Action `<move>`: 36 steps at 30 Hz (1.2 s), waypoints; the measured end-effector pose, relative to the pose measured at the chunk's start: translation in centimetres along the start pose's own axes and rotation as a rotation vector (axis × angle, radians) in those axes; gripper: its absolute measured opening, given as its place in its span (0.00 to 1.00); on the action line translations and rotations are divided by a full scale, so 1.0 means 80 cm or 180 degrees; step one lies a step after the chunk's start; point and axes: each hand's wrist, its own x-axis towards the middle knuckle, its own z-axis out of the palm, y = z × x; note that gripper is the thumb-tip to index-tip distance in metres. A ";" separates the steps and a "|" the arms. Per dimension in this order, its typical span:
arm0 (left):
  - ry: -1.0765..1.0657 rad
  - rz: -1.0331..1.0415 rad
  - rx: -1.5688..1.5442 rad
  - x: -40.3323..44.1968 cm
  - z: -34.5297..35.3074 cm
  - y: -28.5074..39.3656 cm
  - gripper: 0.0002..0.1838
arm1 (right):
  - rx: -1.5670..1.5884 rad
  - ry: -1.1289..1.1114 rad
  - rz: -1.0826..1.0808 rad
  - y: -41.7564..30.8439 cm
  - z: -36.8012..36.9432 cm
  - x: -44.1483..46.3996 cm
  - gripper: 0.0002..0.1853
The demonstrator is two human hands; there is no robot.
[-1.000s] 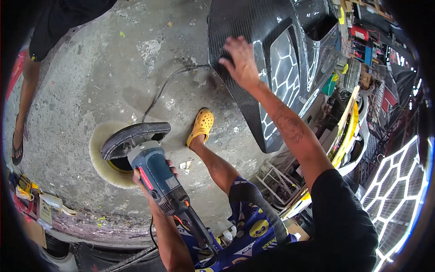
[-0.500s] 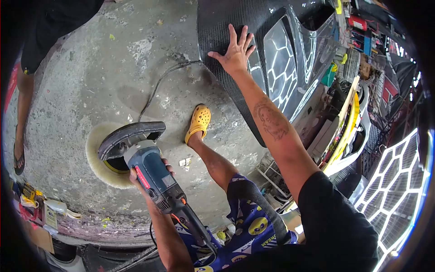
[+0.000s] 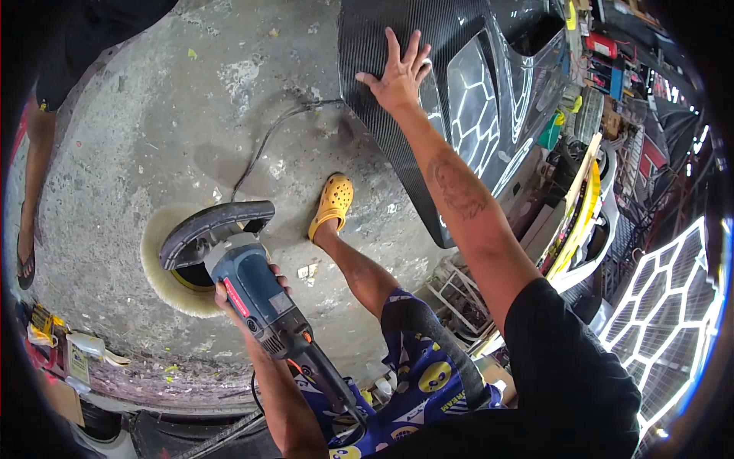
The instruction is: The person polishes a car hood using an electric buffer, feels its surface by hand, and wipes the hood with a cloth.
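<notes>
My left hand (image 3: 232,300) is wrapped round the blue-grey body of a polisher (image 3: 256,284) from beneath, with fingertips showing on its right side. The polisher has a black curved front handle, and its round white fluffy pad (image 3: 164,268) faces away to the left. My right hand (image 3: 399,79) lies palm down, fingers spread, on the glossy black carbon-fibre panel (image 3: 367,46). Hexagonal light reflections show on that panel to the right of my hand.
A dark cable (image 3: 264,145) runs over the concrete floor (image 3: 183,138) to the panel. Another person's leg (image 3: 34,183) stands at the far left. Yellow-edged body parts (image 3: 581,222) and a white metal rack (image 3: 462,302) are at the right. Bottles (image 3: 88,344) lie lower left.
My right hand moved left and up over the panel, its fingers spreading. My left hand and the polisher shifted slightly left in view.
</notes>
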 end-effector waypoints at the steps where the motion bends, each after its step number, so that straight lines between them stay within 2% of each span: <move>1: 0.0003 0.0026 0.0002 0.001 -0.003 0.000 0.53 | -0.0054 -0.0064 0.0029 0.001 -0.006 -0.008 0.60; 6: -0.0036 0.0035 -0.0140 0.001 0.005 -0.002 0.54 | -0.0153 -0.0082 -0.0136 0.003 -0.007 -0.009 0.61; 11: 0.0053 -0.0011 -0.0060 0.000 -0.003 -0.001 0.54 | -0.0111 -0.0009 0.0198 -0.005 0.003 -0.010 0.60; 18: -0.0050 -0.0094 0.0017 0.003 -0.004 -0.001 0.54 | -0.0005 0.0236 -0.0050 -0.009 0.010 0.025 0.57; 19: -0.0039 -0.0091 0.0014 0.003 -0.004 -0.002 0.54 | -0.0206 0.0118 -0.0337 -0.005 0.007 0.012 0.52; 22: -0.0019 -0.0084 0.0022 0.004 -0.010 -0.002 0.55 | -0.0070 0.0149 -0.0666 0.034 0.005 -0.066 0.50; 26: -0.0153 -0.0195 -0.0093 0.010 -0.009 -0.007 0.56 | 0.0003 -0.0059 -0.0246 0.068 -0.031 -0.167 0.51; 30: -0.0309 -0.0143 0.0237 0.016 0.007 -0.016 0.55 | 0.0099 -0.0032 -0.0307 0.084 -0.015 -0.171 0.54; 33: 0.0264 -0.0189 0.0468 0.010 0.021 -0.022 0.53 | 0.0023 0.0043 -0.0412 0.092 -0.016 -0.126 0.55; 36: 0.0147 -0.0394 0.0266 0.011 0.011 -0.021 0.54 | -0.0016 -0.0203 -0.0503 0.099 -0.026 -0.156 0.55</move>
